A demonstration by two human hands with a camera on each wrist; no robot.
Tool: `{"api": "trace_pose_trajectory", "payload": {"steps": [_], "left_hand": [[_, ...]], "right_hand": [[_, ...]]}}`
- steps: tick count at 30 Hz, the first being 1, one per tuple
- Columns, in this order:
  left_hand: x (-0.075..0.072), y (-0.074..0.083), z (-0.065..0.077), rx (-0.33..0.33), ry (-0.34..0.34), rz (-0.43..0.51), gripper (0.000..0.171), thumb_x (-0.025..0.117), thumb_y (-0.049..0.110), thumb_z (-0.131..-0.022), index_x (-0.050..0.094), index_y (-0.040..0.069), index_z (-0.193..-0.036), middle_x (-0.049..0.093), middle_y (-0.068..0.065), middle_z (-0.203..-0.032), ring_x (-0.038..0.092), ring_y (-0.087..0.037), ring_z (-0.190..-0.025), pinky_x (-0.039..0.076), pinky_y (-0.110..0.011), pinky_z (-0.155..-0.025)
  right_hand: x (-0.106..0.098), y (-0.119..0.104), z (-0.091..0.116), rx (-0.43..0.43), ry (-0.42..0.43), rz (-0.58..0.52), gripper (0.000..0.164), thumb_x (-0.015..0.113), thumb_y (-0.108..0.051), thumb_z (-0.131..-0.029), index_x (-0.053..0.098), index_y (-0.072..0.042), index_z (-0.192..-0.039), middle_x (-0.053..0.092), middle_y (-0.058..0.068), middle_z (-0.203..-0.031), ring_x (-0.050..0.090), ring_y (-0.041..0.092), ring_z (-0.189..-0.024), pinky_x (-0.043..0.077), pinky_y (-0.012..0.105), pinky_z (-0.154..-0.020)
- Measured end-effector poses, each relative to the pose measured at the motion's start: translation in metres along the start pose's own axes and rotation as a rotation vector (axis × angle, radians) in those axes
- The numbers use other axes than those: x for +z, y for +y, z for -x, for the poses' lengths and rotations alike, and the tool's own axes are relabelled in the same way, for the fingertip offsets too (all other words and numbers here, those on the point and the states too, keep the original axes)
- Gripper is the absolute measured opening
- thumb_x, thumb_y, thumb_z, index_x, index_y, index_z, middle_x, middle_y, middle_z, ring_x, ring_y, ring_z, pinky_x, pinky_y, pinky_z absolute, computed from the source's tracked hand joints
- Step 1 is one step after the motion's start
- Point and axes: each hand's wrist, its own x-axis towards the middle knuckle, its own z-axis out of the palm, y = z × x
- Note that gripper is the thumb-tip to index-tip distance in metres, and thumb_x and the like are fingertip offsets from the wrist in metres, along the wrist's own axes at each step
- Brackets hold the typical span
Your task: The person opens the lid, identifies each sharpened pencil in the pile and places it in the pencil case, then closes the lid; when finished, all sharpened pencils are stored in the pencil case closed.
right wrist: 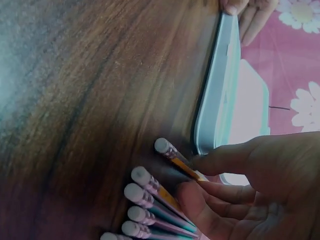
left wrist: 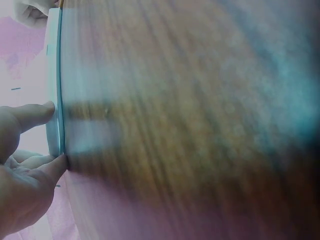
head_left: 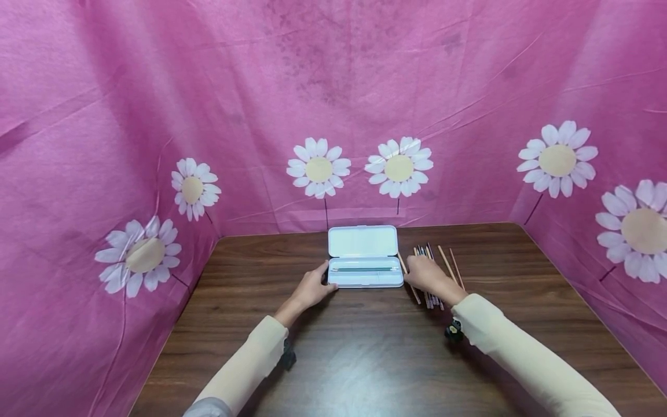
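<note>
Head view: open pencil case [head_left: 359, 285] on wooden surface [head_left: 354, 347], lid [head_left: 363, 241] to the far side, green pencil [head_left: 365, 269] inside. Left hand [head_left: 311, 288] grips the case's left end. Right hand [head_left: 429, 275] is just beside the right end, over a loose yellow pencil [head_left: 415, 295]; a pencil bundle [head_left: 431, 301] lies partly beneath it.

Left wrist view: thumb [left wrist: 37, 114] on the near wall, other fingers at the left end.

Right wrist view: yellow pencil runs into the narrow gap between thumb and forefinger, eraser end near; cannot tell whether they pinch it.
</note>
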Motion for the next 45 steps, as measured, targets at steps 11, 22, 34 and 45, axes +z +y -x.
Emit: {"api": "trace_pose_trajectory", "payload": {"steps": [11, 22, 34, 45], "left_hand": [[0.001, 0.000, -0.002, 0.000, 0.003, -0.013, 0.078, 0.076, 0.019, -0.100, 0.037, -0.007, -0.162, 0.047, -0.028, -0.161, 0.051, -0.038, -0.148, 0.041, -0.050, -0.125], [0.002, 0.001, 0.000, -0.007, -0.002, -0.001, 0.079, 0.076, 0.020, -0.100, 0.035, -0.006, -0.162, 0.046, -0.028, -0.161, 0.049, -0.039, -0.149, 0.039, -0.050, -0.126], [0.000, 0.001, 0.000, 0.001, 0.006, 0.003, 0.078, 0.076, 0.018, -0.100, 0.036, -0.007, -0.162, 0.046, -0.029, -0.161, 0.050, -0.039, -0.149, 0.040, -0.051, -0.125], [0.000, 0.002, 0.000, 0.006, 0.009, -0.002, 0.078, 0.077, 0.018, -0.099, 0.037, -0.008, -0.161, 0.046, -0.030, -0.161, 0.050, -0.040, -0.149, 0.040, -0.051, -0.125]], "right_hand": [[0.036, 0.042, -0.032, 0.041, -0.005, -0.023, 0.007, 0.064, -0.011, -0.073, 0.058, -0.012, -0.068, 0.060, 0.005, -0.063, 0.057, 0.024, -0.053, 0.047, 0.039, -0.048], [-0.001, 0.009, -0.005, 0.144, -0.065, -0.198, 0.016, 0.060, -0.008, -0.080, 0.057, -0.008, -0.064, 0.066, 0.012, -0.058, 0.066, 0.020, -0.044, 0.055, 0.031, -0.040], [-0.024, 0.010, -0.004, 0.199, 0.029, -0.229, 0.018, 0.059, -0.013, -0.085, 0.054, -0.013, -0.068, 0.065, 0.006, -0.058, 0.068, 0.017, -0.047, 0.054, 0.033, -0.047], [-0.045, 0.003, -0.010, 0.153, 0.113, -0.200, 0.014, 0.066, -0.022, -0.087, 0.066, -0.008, -0.087, 0.067, 0.008, -0.077, 0.064, 0.024, -0.067, 0.053, 0.039, -0.059]]}}
